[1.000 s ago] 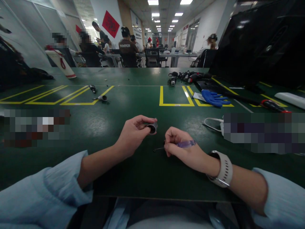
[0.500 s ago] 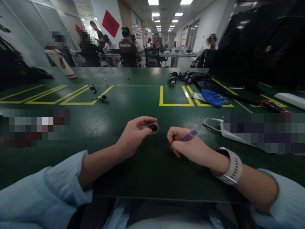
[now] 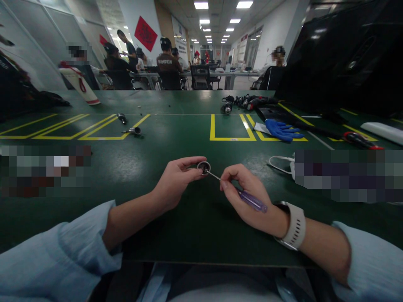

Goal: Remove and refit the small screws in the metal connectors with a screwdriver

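Observation:
My left hand (image 3: 179, 179) pinches a small round metal part (image 3: 204, 162) by its rim, its hollow end turned toward me and to the right. Dark detail shows inside the opening, too small to make out. In my right hand (image 3: 247, 193) is a screwdriver (image 3: 253, 201) with a see-through purple handle; the fingers close round its front end. Its thin shaft (image 3: 214, 175) points up and left, and the tip is at the mouth of the round part. Whether the tip touches anything inside cannot be seen.
Two small metal pieces, one a silver fitting (image 3: 135, 131), lie at the left beyond my hands. A blue glove (image 3: 281, 130), a cable bundle (image 3: 242, 100) and a red-and-black tool (image 3: 362, 140) lie to the right. Yellow tape (image 3: 233, 139) marks the green table (image 3: 176, 260).
My right hand has turned the screwdriver, so its shaft now points up-left into the mouth of the round part instead of down toward the table. My left hand has barely moved.

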Tool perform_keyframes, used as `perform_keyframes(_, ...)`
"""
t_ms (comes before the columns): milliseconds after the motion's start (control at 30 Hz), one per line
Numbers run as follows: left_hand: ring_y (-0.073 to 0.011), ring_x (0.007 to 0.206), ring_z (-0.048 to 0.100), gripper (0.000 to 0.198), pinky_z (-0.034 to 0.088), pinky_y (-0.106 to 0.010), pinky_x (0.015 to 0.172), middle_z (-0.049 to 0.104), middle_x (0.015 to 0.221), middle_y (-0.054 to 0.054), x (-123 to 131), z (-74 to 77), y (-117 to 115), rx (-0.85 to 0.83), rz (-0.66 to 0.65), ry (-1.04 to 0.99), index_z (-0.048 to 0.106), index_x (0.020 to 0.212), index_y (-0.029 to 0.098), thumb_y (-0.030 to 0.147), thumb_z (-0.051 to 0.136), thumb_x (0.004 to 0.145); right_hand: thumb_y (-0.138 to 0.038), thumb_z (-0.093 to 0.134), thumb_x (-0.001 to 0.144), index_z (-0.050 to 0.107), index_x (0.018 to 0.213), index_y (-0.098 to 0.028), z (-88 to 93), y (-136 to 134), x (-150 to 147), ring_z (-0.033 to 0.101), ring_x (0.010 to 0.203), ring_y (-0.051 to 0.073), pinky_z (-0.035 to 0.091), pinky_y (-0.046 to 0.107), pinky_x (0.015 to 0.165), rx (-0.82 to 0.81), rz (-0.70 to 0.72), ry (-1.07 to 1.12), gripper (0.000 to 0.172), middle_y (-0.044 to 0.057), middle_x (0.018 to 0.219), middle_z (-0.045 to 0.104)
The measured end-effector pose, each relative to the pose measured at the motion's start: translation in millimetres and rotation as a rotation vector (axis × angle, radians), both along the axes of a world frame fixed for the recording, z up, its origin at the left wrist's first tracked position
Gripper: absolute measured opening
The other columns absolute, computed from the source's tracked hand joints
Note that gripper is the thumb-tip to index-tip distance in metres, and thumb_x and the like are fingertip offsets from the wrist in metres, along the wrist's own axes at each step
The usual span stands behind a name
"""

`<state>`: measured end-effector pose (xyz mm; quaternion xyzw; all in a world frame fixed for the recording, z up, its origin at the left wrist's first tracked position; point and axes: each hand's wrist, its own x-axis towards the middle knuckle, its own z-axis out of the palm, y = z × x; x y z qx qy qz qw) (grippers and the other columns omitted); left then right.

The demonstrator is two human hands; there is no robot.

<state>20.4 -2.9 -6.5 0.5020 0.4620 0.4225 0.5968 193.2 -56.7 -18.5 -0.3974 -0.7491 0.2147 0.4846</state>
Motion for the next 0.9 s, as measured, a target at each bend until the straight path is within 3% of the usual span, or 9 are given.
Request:
perform_keyframes(233, -0.0162, 0.081, 0.068, 0.034, 0.053, -0.029, 0.081, 0.074, 0.087, -0.005, 3.4, 3.5, -8.2, 0.010, -0.024, 0.023, 0.068, 0.099, 0.012, 0.011, 0.070, 0.065, -0.006, 0.047, 0.083, 0.047, 0.084, -0.021, -3.0, 3.5, -1.3, 0.053, 0.067, 0.012, 0.041, 0.025, 0.060, 0.088, -0.024, -0.124, 0.015, -0.001, 0.076, 0.055)
perform_keyframes(900, -0.0165, 0.074, 0.069, 0.020, 0.056, -0.027, 0.072, 0.074, 0.080, -0.004, 3.0, 2.9, -9.6, 0.165, 0.001, 0.138, 0.070, 0.087, 0.013, 0.014, 0.067, 0.068, -0.008, 0.047, 0.083, 0.047, 0.087, -0.021, -8.0, 1.2, -4.3, 0.053, 0.070, 0.013, 0.042, 0.026, 0.064, 0.132, 0.000, -0.168, 0.013, 0.000, 0.079, 0.055)
